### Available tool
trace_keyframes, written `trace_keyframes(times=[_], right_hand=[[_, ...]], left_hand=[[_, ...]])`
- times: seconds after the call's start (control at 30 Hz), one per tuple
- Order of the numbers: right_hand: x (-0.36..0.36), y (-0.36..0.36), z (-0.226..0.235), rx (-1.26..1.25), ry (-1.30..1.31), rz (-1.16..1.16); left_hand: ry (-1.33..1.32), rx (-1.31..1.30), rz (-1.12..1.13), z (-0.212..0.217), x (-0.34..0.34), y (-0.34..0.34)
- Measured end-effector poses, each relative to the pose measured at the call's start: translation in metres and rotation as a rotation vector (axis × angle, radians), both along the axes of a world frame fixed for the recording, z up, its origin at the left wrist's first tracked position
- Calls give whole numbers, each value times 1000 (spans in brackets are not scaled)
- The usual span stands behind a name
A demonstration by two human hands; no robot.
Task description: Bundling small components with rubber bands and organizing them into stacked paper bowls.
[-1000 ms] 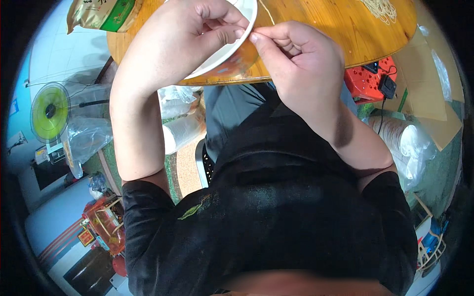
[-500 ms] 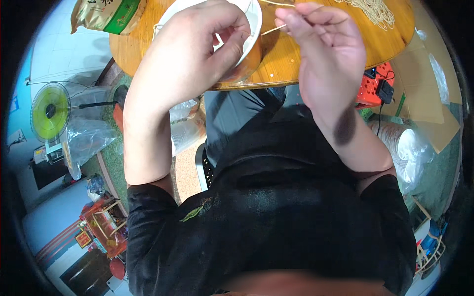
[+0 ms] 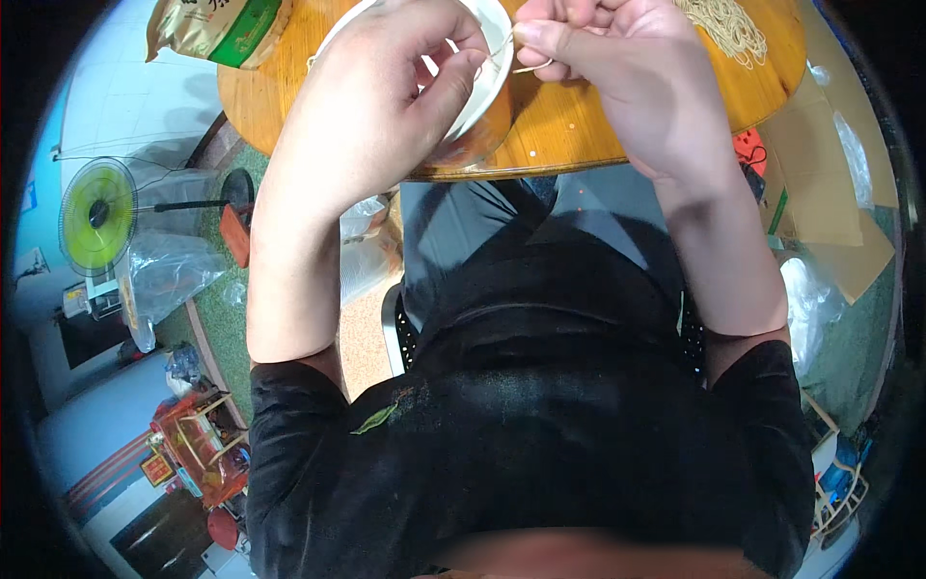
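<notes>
Cream in colour: recorded a thin cream strand (image 3: pixel 503 45) crossing the short gap between the fingertips of both hands, above the right-hand rim of a white bowl (image 3: pixel 494 94). Logged the left hand (image 3: pixel 400 82) as pinching one part of it, thumb and forefinger brought together, back of the hand turned up, wrist bent over the bowl. Could not make out the exact contact at those tips. Logged the right hand (image 3: pixel 646 68) as grasping the strand too, thumb pressed toward forefinger, with a short loose end showing just below the thumb. Saw the other right fingers curled, partly cut off by the upper edge of the view.

Found the bowl under the left hand and partly hidden by it, on a wooden table (image 3: pixel 569 125). Noted a bundle of similar strands (image 3: pixel 733 34) on the tabletop, beyond and right of the right hand. Placed a gold-and-green packet (image 3: pixel 217 29) left of the left hand, near the table's edge. Well apart, farther left, sighted a green fan (image 3: pixel 98 214). Nearer the body than both hands, recorded a black garment (image 3: pixel 579 434).
</notes>
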State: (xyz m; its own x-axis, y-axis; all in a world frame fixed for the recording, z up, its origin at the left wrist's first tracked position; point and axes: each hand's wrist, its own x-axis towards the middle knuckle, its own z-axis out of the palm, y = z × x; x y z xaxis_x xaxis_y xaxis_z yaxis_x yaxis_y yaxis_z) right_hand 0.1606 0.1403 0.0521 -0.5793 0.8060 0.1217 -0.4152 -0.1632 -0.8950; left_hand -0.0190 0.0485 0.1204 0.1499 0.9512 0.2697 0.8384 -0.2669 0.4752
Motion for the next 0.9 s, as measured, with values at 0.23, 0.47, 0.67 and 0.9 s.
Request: trace_keyframes(times=[0.23,0.47,0.67,0.9], right_hand=[[-1,-5,10,38,-182,58],[3,-10,22,194,-381,56],[3,-15,41,257,-638,-33],[1,-17,46,271,-629,-22]], left_hand=[[-543,-418,116,-10,-14,3],[-693,329,-747,-65,-37,33],[-143,-288,239,3,9,-1],[-28,-1,126,-5,10,-11]])
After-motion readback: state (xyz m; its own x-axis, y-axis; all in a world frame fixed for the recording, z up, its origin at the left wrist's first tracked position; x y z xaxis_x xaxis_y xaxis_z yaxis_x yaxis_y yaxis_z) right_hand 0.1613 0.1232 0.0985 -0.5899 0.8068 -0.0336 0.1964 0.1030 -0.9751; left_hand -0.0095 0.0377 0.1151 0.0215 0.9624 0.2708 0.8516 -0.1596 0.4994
